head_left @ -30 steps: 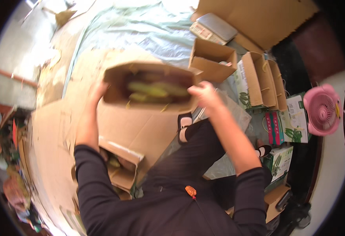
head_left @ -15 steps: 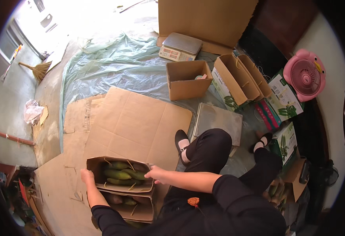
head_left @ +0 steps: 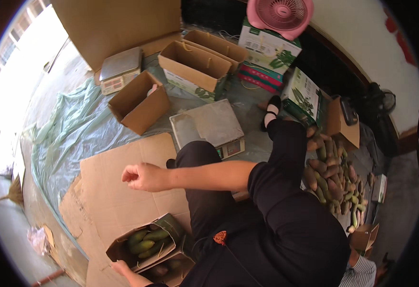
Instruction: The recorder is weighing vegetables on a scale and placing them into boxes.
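Grip reduced to one side

The right hand (head_left: 145,178) has let go and hangs at eight o'clock, empty, fingers loosely curled. The left hand (head_left: 121,269) remains at the rim of the brown rectangular cardboard box (head_left: 170,229) at seven o'clock; whether it pinches, I cannot tell. Long green vegetables (head_left: 143,247) lie inside. So one hand is now free. The view has swung towards a mixed brown-and-green vegetable heap (head_left: 331,178), between three and four.

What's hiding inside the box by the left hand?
Several plump green vegetables lie inside the box by the left hand. They cover much of its bottom, so I can't see whether anything lies beneath them.
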`<act>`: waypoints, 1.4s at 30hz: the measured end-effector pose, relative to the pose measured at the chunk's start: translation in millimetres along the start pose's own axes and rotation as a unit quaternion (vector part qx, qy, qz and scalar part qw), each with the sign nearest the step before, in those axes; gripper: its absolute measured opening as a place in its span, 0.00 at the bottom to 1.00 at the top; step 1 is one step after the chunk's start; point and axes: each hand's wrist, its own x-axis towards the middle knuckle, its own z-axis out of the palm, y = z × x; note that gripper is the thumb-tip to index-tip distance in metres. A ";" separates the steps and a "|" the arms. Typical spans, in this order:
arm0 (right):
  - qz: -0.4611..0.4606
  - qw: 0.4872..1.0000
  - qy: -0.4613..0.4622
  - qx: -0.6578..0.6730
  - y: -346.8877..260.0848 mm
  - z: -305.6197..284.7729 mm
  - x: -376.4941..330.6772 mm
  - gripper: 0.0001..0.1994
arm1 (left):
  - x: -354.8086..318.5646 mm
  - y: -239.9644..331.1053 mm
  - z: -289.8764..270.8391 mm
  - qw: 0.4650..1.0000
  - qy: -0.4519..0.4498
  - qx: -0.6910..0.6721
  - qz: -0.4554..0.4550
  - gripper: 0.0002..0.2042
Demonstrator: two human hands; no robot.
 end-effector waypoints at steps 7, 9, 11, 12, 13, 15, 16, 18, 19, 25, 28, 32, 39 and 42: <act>-0.039 0.980 0.178 -0.084 -36.5 -158.8 -47.8 0.10 | 24.2 40.9 -11.7 0.993 0.008 -0.085 0.085 0.18; -0.015 0.971 0.217 -0.100 -27.1 -200.5 -74.5 0.10 | 32.7 56.8 -15.2 0.983 0.041 -0.130 0.126 0.19; 0.002 0.961 0.246 -0.128 -11.9 -242.6 -104.8 0.10 | 38.7 76.0 -20.2 0.968 0.073 -0.175 0.166 0.20; 0.010 0.956 0.259 -0.139 -9.8 -259.6 -119.4 0.10 | 42.3 82.8 -22.6 0.959 0.088 -0.198 0.185 0.20; 0.028 0.948 0.279 -0.148 -8.1 -276.0 -135.6 0.11 | 45.9 88.8 -26.1 0.948 0.104 -0.220 0.203 0.21; 0.049 0.922 0.350 -0.157 -3.1 -312.4 -178.5 0.11 | 15.8 171.8 -47.4 0.895 0.004 -0.375 0.243 0.23; 0.041 0.909 0.389 -0.147 4.5 -329.1 -195.0 0.12 | -5.7 207.9 -64.6 0.878 -0.005 -0.373 0.301 0.22; 0.058 0.876 0.456 -0.146 16.7 -360.0 -237.3 0.12 | -73.2 285.2 -107.0 0.832 -0.040 -0.375 0.407 0.20; 0.082 0.860 0.486 -0.134 20.2 -370.8 -254.6 0.12 | -117.2 316.4 -131.1 0.805 -0.062 -0.381 0.450 0.19; 0.175 0.757 0.629 -0.029 78.8 -410.0 -365.8 0.11 | -311.4 446.0 -188.5 0.613 -0.101 -0.274 0.734 0.17; 0.217 0.708 0.672 0.012 140.6 -412.6 -429.7 0.09 | -410.0 478.9 -188.6 0.517 -0.136 -0.225 0.815 0.17; 0.285 0.628 0.722 0.065 217.1 -398.7 -497.0 0.07 | -479.3 505.8 -155.4 0.451 -0.196 -0.120 0.863 0.17; 0.397 0.525 0.740 0.137 292.7 -387.8 -566.9 0.07 | -453.7 525.9 -92.2 0.507 -0.207 0.025 0.837 0.16; 0.463 0.522 0.712 0.080 320.4 -396.5 -586.8 0.09 | -450.9 533.9 -84.7 0.525 -0.202 0.039 0.826 0.16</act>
